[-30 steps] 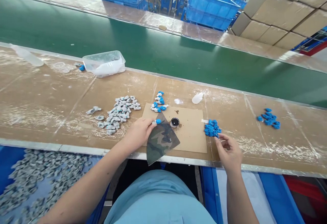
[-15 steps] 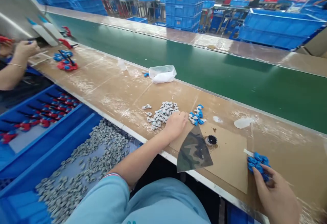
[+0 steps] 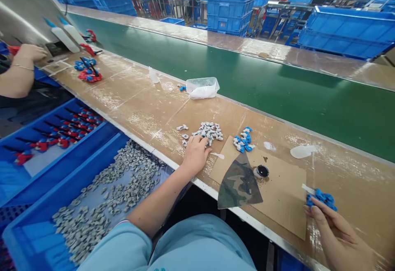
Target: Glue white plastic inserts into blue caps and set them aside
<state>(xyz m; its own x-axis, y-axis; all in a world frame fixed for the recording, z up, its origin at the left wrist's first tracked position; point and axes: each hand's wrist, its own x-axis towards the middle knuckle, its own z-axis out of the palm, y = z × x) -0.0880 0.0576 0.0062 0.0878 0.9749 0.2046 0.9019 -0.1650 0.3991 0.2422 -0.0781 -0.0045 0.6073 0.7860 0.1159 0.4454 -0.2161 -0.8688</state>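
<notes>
My left hand [image 3: 196, 153] lies at the near edge of a pile of small grey-white moulded pieces [image 3: 212, 131], fingers reaching down among them and thumb apart. My right hand [image 3: 342, 232] is closed in a pinch at the near left of a cluster of blue pieces [image 3: 326, 198]. A bit of blue shows at its fingertips, largely hidden by the thumb and index finger. Between the hands are several joined blue-and-white pieces [image 3: 243, 140], an open pot of dark liquid [image 3: 262, 171] and a camouflage cloth [image 3: 239, 184] overhanging the table edge.
A cardboard sheet [image 3: 286, 209] lies under the pot. Behind the table runs a green conveyor belt [image 3: 234, 69]. A clear plastic tub [image 3: 202, 92] stands near it. Lower left, a blue crate [image 3: 21, 232] holds many grey pieces. A co-worker's arm [image 3: 21, 73] is at far left.
My left hand has moved left and back onto the grey pile, uncovering a white strip on the table. My right hand has drawn to the near left side of the blue cluster. The view has shifted slightly.
</notes>
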